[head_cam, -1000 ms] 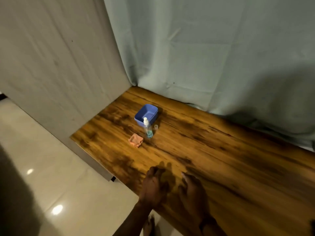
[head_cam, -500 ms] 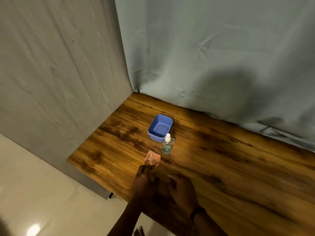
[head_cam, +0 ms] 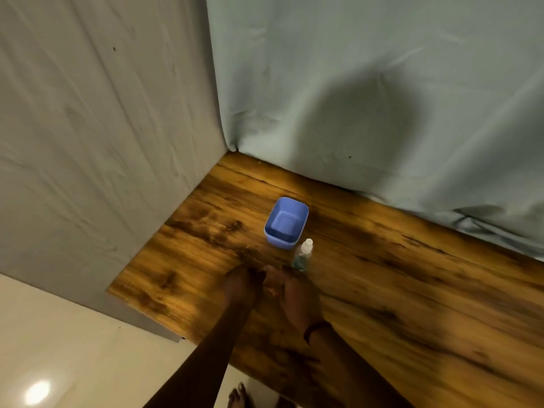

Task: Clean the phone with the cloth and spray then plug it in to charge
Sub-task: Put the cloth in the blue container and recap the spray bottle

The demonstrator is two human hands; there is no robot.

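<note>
Head view, largest feature first. Two draped sheets, a pale one [head_cam: 88, 113] at left and a grey-green one [head_cam: 382, 83] behind, meet at a corner and wall in the wooden table [head_cam: 412, 290], probably as a plain backdrop. The table's near left corner overhangs a tiled floor [head_cam: 59, 348].

My forearms reach in from the lower edge. My left hand [head_cam: 242, 285] and right hand [head_cam: 297, 293] lie side by side on the tabletop, with a dark band [head_cam: 317, 327] on the right wrist. The hands close in on one spot because the cloth lies there.

A blue tub [head_cam: 285, 223] stands open and upright beyond them, and nothing shows inside it. The spray bottle [head_cam: 303, 256] stands upright just in front of the tub, near my right fingertips, so it is handy for the step after the cloth. The orange cloth [head_cam: 272, 285] shows only as a small patch between my two hands, low on the table.

Blur hides my fingers. I cannot tell whether either hand grips the cloth or merely touches it. The phone and its charger are not in view, so I judge the cleaning not yet begun.
</note>
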